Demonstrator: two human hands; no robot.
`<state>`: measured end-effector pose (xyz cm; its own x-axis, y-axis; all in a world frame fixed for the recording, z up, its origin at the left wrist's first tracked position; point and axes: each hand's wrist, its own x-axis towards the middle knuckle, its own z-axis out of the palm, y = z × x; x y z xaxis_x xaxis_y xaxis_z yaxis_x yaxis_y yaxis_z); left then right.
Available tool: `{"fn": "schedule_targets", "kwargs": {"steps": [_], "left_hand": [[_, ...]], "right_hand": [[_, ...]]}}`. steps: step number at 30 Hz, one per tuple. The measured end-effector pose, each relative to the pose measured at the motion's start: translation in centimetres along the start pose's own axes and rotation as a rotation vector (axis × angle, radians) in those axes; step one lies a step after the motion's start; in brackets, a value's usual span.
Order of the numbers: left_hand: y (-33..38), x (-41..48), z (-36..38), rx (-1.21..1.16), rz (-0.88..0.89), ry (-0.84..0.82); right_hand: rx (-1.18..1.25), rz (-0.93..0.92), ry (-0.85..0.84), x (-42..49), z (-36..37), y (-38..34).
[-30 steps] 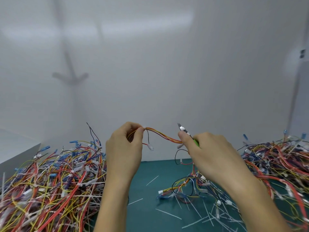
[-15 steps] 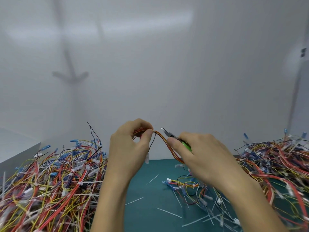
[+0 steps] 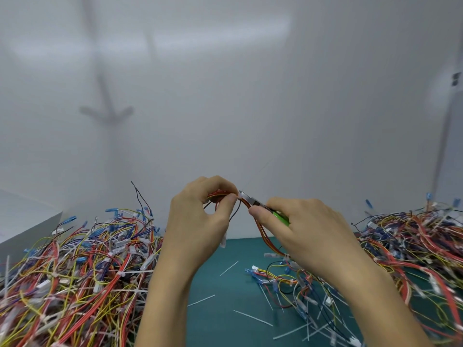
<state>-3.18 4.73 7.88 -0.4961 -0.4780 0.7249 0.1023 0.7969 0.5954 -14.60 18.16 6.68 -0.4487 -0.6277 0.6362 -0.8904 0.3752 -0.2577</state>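
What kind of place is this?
Probably a workbench for reworking wire harnesses: heaps of coloured wires lie left and right on a green mat, cut cable-tie strips are scattered on it, and the right hand holds green-handled cutters at a wire bundle pinched by the left hand.

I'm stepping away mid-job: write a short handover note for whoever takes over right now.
Left hand pinches the looped orange-red wire bundle, held up over the green mat.
Right hand grips the green-handled cutters, tips at the white tie beside the left thumb.
Done: cut tie strips lie on the mat.
Left: snip this tie, apparently uncut, then work through the left pile and right pile.
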Motion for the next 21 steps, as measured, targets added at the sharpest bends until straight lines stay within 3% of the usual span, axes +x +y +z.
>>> {"fn": "schedule_targets", "kwargs": {"steps": [21], "left_hand": [[-0.44,0.12,0.15,0.087,0.047,-0.027]], "right_hand": [[0.002,0.017,-0.075,0.13,-0.08,0.20]]}}
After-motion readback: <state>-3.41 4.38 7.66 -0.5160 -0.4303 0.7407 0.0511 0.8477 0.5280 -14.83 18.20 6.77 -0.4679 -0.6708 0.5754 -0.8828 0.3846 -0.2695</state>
